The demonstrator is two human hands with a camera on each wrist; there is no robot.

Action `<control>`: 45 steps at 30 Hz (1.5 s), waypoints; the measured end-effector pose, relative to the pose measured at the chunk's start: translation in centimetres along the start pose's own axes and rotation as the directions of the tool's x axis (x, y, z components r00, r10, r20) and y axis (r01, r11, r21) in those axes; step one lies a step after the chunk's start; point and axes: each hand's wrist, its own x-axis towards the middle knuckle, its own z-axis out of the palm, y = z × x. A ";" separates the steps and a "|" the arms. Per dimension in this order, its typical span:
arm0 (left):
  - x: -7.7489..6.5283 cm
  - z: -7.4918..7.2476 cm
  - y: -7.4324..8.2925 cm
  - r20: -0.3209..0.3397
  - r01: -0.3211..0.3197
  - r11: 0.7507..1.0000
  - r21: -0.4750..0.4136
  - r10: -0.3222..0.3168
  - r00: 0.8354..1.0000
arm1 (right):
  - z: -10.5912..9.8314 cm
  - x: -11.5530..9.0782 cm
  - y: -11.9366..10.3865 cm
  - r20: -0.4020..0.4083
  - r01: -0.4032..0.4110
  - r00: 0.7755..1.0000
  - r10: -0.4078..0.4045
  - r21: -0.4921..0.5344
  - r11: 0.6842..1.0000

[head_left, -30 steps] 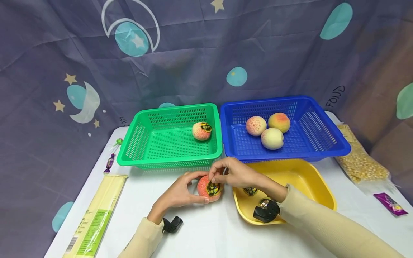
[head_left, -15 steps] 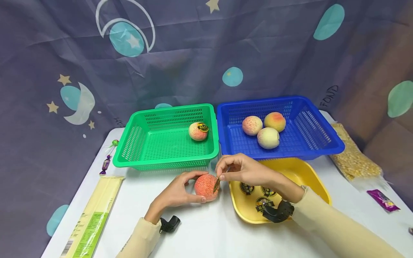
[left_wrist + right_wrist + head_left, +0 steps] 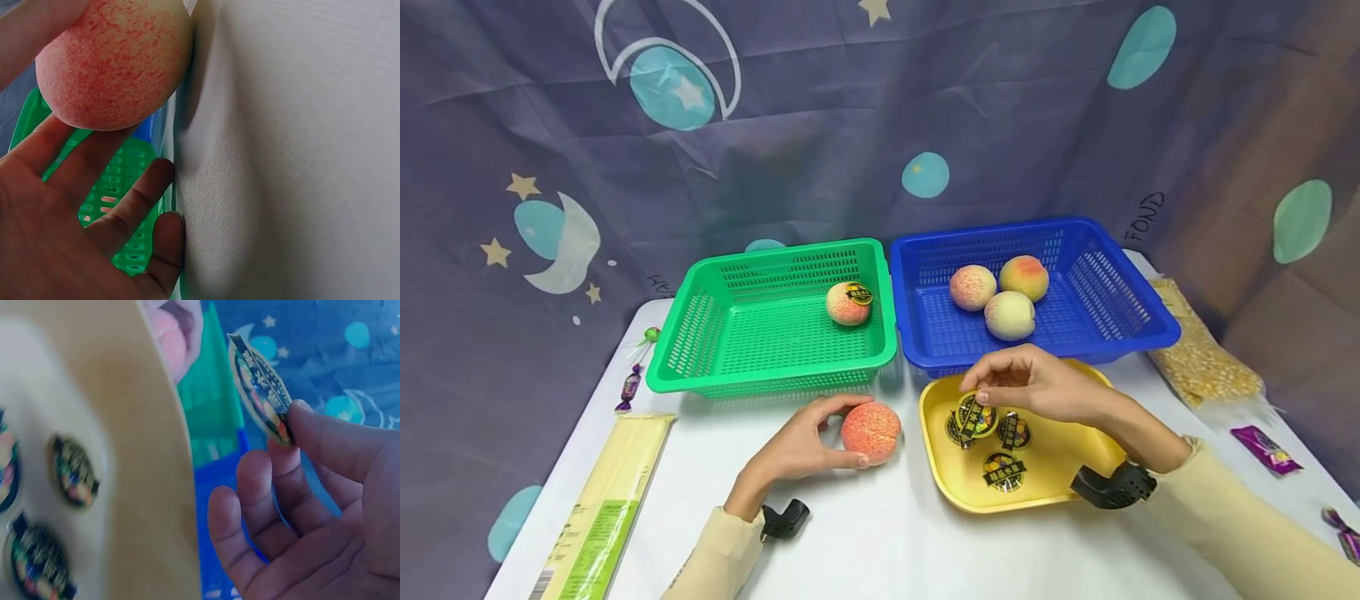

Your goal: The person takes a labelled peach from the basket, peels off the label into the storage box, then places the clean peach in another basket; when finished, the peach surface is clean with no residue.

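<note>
Right hand [image 3: 1039,385] pinches 1 sticker [image 3: 977,419] by its edge, likely keeping its face free; left hand [image 3: 797,448] grips the near peach [image 3: 872,433], presumably against rolling.

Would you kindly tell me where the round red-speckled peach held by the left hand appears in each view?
Head: the round red-speckled peach is below centre, held by the left hand.
Left wrist: the peach fills the upper left, cut by the top edge.
Right wrist: the peach is near the top, left of centre, partly hidden.
Shared landmark: the green perforated plastic basket.
</note>
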 end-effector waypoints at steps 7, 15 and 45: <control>0.0 -0.2 0.1 -0.004 0.011 1.000 0.002 -0.011 1.000 | -1.4 -2.0 0.9 0.009 -0.002 1.000 0.002 -0.036 0.999; 0.1 -0.1 0.3 0.010 0.004 1.000 -0.002 -0.004 1.000 | -2.3 -4.2 1.5 0.002 -0.053 0.999 0.054 -0.182 0.982; 0.0 0.0 0.3 0.012 0.014 1.000 0.000 -0.014 1.000 | -2.4 -7.5 3.4 0.152 -0.148 0.972 0.177 -0.185 0.972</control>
